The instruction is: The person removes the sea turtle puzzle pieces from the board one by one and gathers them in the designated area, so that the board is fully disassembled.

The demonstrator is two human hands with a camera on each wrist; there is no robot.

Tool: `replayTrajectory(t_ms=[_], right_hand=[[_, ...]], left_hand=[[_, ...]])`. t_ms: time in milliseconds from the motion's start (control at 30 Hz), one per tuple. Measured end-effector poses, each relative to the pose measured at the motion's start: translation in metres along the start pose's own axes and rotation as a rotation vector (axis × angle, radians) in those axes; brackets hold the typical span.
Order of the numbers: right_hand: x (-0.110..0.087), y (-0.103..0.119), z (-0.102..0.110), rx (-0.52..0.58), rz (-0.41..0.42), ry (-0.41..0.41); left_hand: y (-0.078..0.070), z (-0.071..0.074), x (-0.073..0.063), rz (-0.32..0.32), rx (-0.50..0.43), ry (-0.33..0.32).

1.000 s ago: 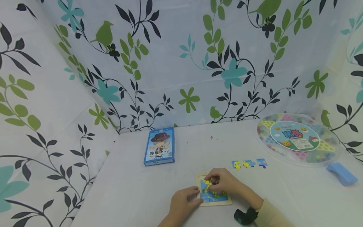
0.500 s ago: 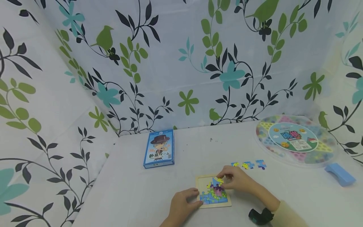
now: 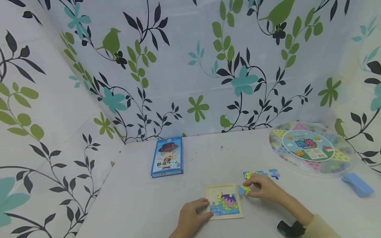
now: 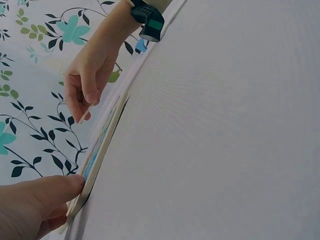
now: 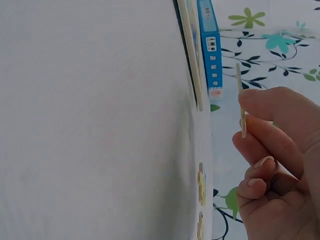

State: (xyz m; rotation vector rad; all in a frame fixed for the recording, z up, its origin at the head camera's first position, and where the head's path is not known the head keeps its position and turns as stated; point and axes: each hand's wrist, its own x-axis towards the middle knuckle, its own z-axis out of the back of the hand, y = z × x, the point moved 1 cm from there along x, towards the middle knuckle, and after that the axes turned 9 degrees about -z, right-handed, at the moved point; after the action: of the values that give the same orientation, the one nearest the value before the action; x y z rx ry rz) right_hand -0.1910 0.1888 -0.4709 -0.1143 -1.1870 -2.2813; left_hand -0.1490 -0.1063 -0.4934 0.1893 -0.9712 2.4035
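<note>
My left hand (image 3: pixel 191 215) grips the left edge of a small wooden puzzle tray (image 3: pixel 213 191). In the left wrist view its thumb (image 4: pixel 67 187) lies over the tray's rim. Joined pieces with a purple, pink, green and blue picture (image 3: pixel 228 203) fill the tray's lower and right part; bare wood shows at the upper left. Just right of the tray, my right hand (image 3: pixel 265 188) pinches a blue and yellow puzzle piece (image 3: pixel 242 190) between thumb and fingers. Seen edge-on in the right wrist view, this jigsaw piece (image 5: pixel 239 77) is held up off the table.
Several loose puzzle pieces (image 3: pixel 274 173) lie in a row behind the right hand, partly covered by it. A blue card game box (image 3: pixel 167 157) is at the back left. A round clear game case (image 3: pixel 309 145) and a light blue object (image 3: pixel 358 184) are at the right.
The right hand has moved right, from over the tray to beside it, carrying the blue and yellow puzzle piece out. The left hand has stayed on the tray's left edge.
</note>
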Motion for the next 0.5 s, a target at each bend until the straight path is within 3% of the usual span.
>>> replayTrajectory(t_ms=[300, 500], right_hand=[[-0.010, -0.013, 0.010, -0.044, -0.117, -0.002], [-0.013, -0.017, 0.012, -0.028, -0.153, -0.002]], left_hand=[[0.000, 0.000, -0.001, -0.069, 0.048, -0.037], [-0.002, 0.001, -0.001, -0.007, 0.013, -0.003]])
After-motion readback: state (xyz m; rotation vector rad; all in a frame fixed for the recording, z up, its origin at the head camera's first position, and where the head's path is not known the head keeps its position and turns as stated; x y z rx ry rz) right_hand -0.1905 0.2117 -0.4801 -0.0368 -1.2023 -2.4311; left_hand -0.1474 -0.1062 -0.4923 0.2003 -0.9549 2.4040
